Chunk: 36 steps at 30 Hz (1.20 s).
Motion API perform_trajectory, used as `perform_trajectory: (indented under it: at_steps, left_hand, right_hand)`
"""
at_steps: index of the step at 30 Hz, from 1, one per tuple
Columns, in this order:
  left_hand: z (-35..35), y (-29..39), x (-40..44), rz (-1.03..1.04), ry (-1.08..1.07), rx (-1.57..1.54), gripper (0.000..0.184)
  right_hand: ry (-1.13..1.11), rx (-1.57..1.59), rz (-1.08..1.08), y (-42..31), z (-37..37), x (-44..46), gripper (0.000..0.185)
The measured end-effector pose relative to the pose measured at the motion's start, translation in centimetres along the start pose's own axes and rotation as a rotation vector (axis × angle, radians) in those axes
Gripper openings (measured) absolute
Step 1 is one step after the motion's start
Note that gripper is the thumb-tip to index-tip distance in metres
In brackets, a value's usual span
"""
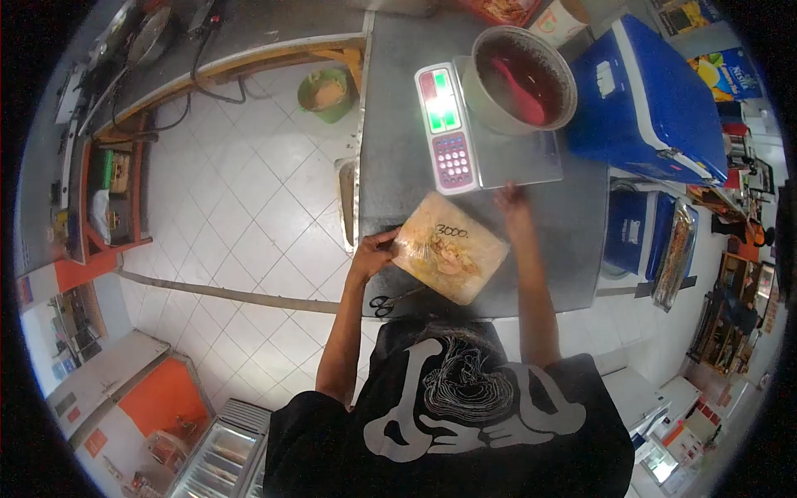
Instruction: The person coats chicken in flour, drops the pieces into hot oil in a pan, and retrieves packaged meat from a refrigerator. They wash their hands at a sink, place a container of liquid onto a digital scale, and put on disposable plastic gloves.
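Observation:
A flat plastic-wrapped package (448, 264) with yellowish food inside and "3000." written on it lies at an angle near the counter's front. My left hand (376, 253) grips its left corner between thumb and fingers. Beside the package's upper right corner is my right hand (513, 204), fingers apart and holding nothing, close to the front edge of a digital scale (453, 158). A pale tub (481, 106) with dark red contents and a pink scoop (521, 93) stands on the scale. Black-handled scissors (383, 305) lie left of the package, their blades partly beneath it.
The grey counter (394, 158) carries a blue cooler (639, 108) at right and a paper cup (558, 21) at the back. Another blue cooler (635, 232) stands beyond the right edge. Across the tiled floor, a green bucket (325, 94) sits at upper left.

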<state>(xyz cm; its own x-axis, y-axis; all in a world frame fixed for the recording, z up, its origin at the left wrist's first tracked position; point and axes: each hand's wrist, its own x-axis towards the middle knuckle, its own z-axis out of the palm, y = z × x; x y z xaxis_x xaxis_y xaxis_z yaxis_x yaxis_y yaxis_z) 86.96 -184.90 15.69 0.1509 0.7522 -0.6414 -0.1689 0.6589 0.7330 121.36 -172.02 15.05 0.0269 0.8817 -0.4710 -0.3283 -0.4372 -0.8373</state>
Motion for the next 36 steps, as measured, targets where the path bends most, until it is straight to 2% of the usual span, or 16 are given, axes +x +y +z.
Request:
perform_trajectory:
  at_steps: [4, 8, 10, 13, 15, 18, 22, 24, 26, 29, 32, 35, 36]
  left_hand:
    - [0.3, -1.6, -0.6, -0.036, -0.010, 0.028, 0.049]
    - [1.5, -2.3, -1.8, 0.010, -0.012, 0.053, 0.049]
    - [1.2, -3.7, -1.4, 0.119, -0.013, 0.100, 0.048]
    - [1.9, -5.3, -1.8, 0.350, 0.076, 0.205, 0.045]
    - [3.0, -6.1, -3.0, 0.466, 0.212, 0.276, 0.042]
    - [3.5, -6.2, -6.8, 0.473, 0.333, 0.214, 0.034]
    - [1.9, -8.4, -12.4, 0.418, 0.399, 0.221, 0.029]
    - [0.7, -8.5, -15.4, 0.330, 0.419, 0.232, 0.028]
    - [-1.0, -9.2, -17.6, 0.287, 0.431, 0.213, 0.027]
    - [-3.8, -10.8, -19.6, 0.232, 0.473, 0.144, 0.026]
    - [-6.1, -11.2, -20.0, 0.231, 0.492, 0.112, 0.026]
    - [-9.8, -10.4, -19.6, 0.307, 0.441, 0.139, 0.025]
    - [-10.8, -9.4, -19.7, 0.343, 0.423, 0.149, 0.025]
  right_hand:
    - [-0.038, -0.129, 0.048, -0.9, 2.5, 0.2, 0.069]
    - [0.039, -0.372, 0.144, -0.8, 3.9, 1.8, 0.077]
    - [0.076, -0.469, 0.112, 0.3, 3.9, 2.7, 0.081]
    - [0.339, -0.799, -0.184, 0.6, 4.1, 0.4, 0.072]
    - [0.249, -0.753, -0.317, -0.8, 3.6, -3.9, 0.063]
    - [0.194, -0.754, -0.454, -2.3, 1.9, -10.3, 0.047]
    - [0.331, -0.737, -0.594, -1.4, -3.2, -16.3, 0.031]
    - [0.347, -0.594, -0.659, 2.6, -8.9, -16.8, 0.025]
    - [0.479, -0.532, -0.577, 4.9, -12.0, -19.6, 0.020]
    - [0.562, -0.564, -0.556, 7.2, -14.7, -25.1, 0.017]
    - [0.601, -0.275, -0.346, 8.4, -13.7, -30.4, 0.019]
    - [0.553, -0.331, -0.331, 11.1, -12.1, -33.0, 0.020]
    - [0.566, -0.399, -0.348, 10.9, -9.5, -34.0, 0.022]
